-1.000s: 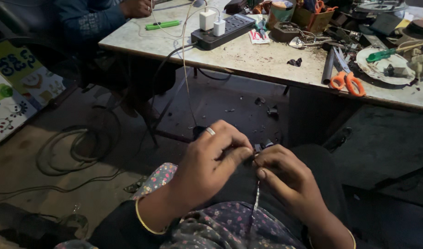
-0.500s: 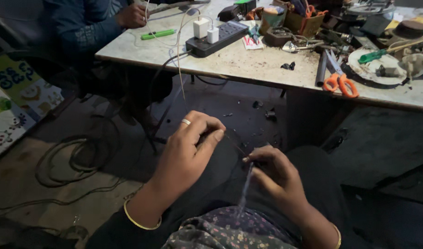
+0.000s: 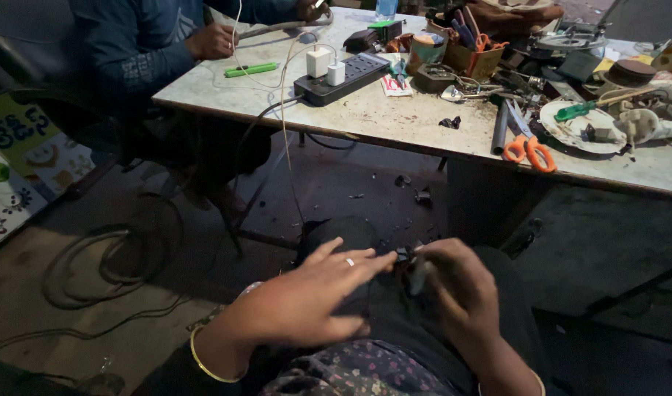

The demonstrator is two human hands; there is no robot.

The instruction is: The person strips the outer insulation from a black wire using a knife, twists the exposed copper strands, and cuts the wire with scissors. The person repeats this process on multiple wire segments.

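Dark, small part (image 3: 403, 256) pinched between both hands: left hand (image 3: 307, 301) fingers spread flat, right hand (image 3: 453, 290) fingers curled tight around it, blurred.

The person's left hand (image 3: 307, 301) wears a thin silver-coloured ring on one of its fingers (image 3: 348, 262); a slim gold-coloured bangle (image 3: 204, 361) circles the left wrist, lying close against it; the right hand (image 3: 457, 293) is blurred in the head view, and at its wrist a narrow pale band (image 3: 535, 380) shows only in part at the lower edge; both forearms are bare, with no sleeves reaching the wrists; the lap is covered by a dark garment (image 3: 416, 352), plain and unmarked as far as the dim light lets one tell; over it lies a patterned cloth (image 3: 358, 374), dark with small pale and pinkish flowers.
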